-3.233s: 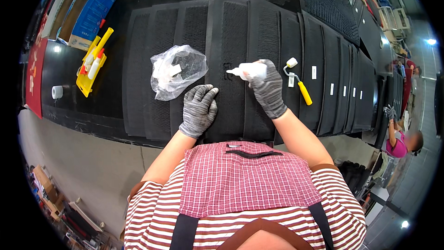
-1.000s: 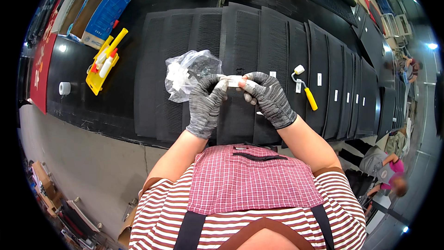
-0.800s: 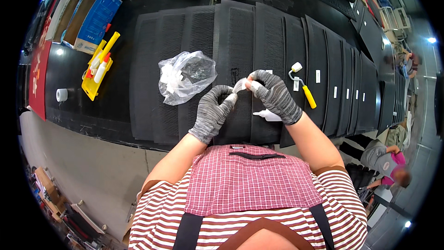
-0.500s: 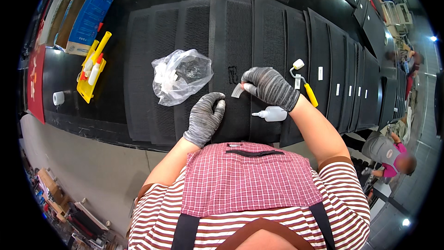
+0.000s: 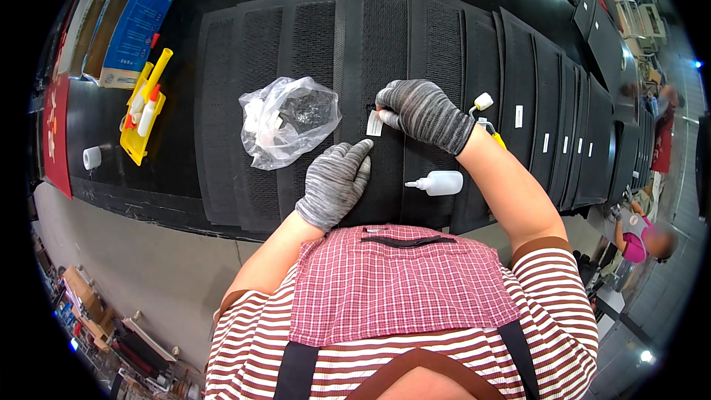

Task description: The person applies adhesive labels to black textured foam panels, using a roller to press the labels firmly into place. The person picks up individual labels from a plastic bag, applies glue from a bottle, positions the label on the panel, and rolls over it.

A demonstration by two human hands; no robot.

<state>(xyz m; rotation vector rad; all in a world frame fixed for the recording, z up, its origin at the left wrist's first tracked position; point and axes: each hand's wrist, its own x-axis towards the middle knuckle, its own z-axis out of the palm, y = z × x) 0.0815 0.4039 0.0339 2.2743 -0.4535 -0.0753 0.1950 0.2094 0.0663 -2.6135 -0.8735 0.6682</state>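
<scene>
The right hand [image 5: 426,112] pinches a small white label [image 5: 375,125] by its upper right edge, thumb and fingertips bunched together, at the middle black mat [image 5: 384,52] in the overlapping row. Half a second ago the same hand held the label slanted and curved, lower down and below a glossy dark squiggle on that mat; now the label stands nearly straight and flat-looking over that spot, and label and fingers hide most of the squiggle. Whether its whole underside touches the mat cannot be told. The left hand [image 5: 333,185], which a second ago gripped the label's other end, is now empty, its fingers loosely extended; it has come up closer, with its fingertips just beside the label's lower edge, though contact is unclear. The white squeeze bottle [image 5: 441,183], in the right hand about three seconds ago, lies on its side below that hand, nozzle pointing left. The crumpled clear bag [image 5: 292,118] stays on the mats left of the label. Of the small roller [image 5: 483,101], the white head shows as before, but the right wrist and forearm now cover most of its yellow handle.
</scene>
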